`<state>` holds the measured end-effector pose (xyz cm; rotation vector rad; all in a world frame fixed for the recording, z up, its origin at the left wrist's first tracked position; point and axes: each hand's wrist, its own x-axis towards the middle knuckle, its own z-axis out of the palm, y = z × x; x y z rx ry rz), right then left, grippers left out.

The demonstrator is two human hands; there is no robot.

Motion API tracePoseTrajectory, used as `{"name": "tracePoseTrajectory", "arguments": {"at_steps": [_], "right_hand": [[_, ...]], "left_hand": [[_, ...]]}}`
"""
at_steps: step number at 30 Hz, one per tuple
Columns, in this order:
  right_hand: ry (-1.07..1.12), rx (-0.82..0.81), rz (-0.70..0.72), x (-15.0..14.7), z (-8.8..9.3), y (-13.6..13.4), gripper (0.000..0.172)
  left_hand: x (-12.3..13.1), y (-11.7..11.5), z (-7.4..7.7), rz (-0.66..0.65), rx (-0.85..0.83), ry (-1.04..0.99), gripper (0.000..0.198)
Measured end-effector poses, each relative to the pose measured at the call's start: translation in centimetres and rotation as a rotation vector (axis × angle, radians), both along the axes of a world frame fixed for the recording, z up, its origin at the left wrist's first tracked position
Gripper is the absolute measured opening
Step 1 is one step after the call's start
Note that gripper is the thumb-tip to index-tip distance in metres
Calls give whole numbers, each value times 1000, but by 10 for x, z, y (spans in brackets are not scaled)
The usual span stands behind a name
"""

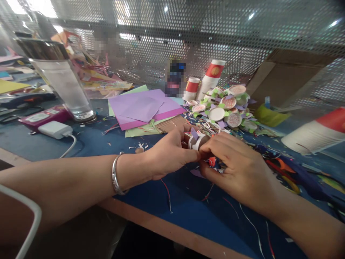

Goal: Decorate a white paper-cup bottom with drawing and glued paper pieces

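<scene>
One short, white paper cylinder with a purple paper tab (198,143) is held above the blue counter (93,144). The left hand (169,153) closes around its left side; the right hand (237,162), fingers curled, grips its right side. From where I stand, a pile of round, white paper pieces with green and purple tabs (216,114) lies just beyond both. Flat purple paper sheets (142,108) lie left of the pile.
</scene>
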<state>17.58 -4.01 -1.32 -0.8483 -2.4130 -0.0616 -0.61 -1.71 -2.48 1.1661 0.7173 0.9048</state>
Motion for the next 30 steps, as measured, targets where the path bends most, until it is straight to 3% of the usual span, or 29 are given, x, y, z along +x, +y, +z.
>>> {"name": "tracePoseTrajectory", "arguments": {"at_steps": [8,15,24,26,30], "right_hand": [[19,18,-19,2,-1,2,13],[31,29,-45,2,2,1,13],[32,27,-35,4,0,0,8],[45,19,-24,5,2,1,9],[66,-43,-30,8,4,3,6]], "left_hand": [[0,1,-2,11,24,-7,50],[-6,0,0,41,279,105,56],[-10,4,2,-5,420,216,61],[-10,5,4,-32,371,198,51],[-9,7,7,-58,62,123,36]]}}
